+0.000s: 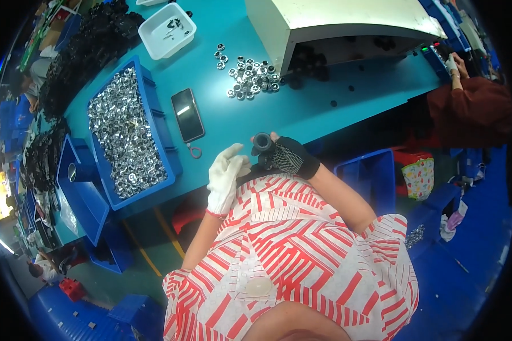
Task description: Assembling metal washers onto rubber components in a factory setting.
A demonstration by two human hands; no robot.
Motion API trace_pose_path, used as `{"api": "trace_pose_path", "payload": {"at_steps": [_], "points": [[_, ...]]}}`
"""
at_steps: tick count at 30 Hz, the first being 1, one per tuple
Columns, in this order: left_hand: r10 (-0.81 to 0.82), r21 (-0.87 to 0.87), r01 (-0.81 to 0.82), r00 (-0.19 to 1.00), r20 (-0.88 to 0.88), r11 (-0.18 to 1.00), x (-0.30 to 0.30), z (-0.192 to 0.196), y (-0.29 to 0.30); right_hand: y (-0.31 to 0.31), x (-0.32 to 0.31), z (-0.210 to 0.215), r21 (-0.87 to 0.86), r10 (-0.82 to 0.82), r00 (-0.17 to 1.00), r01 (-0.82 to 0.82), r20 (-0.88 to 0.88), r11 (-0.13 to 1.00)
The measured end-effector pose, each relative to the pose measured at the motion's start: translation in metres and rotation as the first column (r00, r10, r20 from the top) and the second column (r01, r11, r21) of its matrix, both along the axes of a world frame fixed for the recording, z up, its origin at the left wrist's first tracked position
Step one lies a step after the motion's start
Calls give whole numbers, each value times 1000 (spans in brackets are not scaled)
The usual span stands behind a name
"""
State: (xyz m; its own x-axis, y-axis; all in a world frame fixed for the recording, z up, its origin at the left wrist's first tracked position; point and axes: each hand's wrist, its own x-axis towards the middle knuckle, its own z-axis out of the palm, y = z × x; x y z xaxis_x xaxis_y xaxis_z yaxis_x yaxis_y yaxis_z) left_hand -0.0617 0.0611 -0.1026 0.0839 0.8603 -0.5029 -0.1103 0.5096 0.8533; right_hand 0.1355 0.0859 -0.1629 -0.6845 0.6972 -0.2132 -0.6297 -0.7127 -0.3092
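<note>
My right hand (293,157), in a black glove with pale dots and bare fingertips, is closed around a black tubular part (262,141). The round end of this part faces up and shows a ring-shaped opening. Close to its left side is my left hand (227,170) in a white knit glove, fingers slightly bent and apart, with nothing visible in them. Both hands are at the near edge of the teal table (224,122), in front of my body. Beyond them lies a loose group of shiny metal rings (255,78).
A blue bin (170,165) full of metal rings stands at the left, beside a phone (188,115). Farther back are a white tray (153,45) with small black bits and a heap of black parts (91,51). A cream metal housing (347,17) stands far right; a co-worker's arm (466,94) is beyond.
</note>
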Motion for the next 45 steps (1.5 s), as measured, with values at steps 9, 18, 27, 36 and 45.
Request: {"api": "trace_pose_path", "payload": {"at_steps": [9, 18, 27, 36, 45], "points": [[115, -52, -107, 974, 195, 993, -15, -12, -10, -15, -20, 25, 615, -421, 588, -171, 691, 770], [132, -32, -128, 982, 136, 991, -11, -9, -18, -19, -24, 31, 780, -643, 445, -291, 623, 554], [120, 446, 82, 905, -408, 891, -4, 0, -26, -18, -21, 25, 758, -599, 479, -276, 642, 591], [-59, 287, 152, 949, -308, 946, -7, -7, -21, 10, -23, -11, 412, -65, 701, -339, 710, 846], [329, -188, -285, 903, 276, 940, -64, -27, -26, 122, -34, -75, 603, -780, -132, -561, 611, 567]]}}
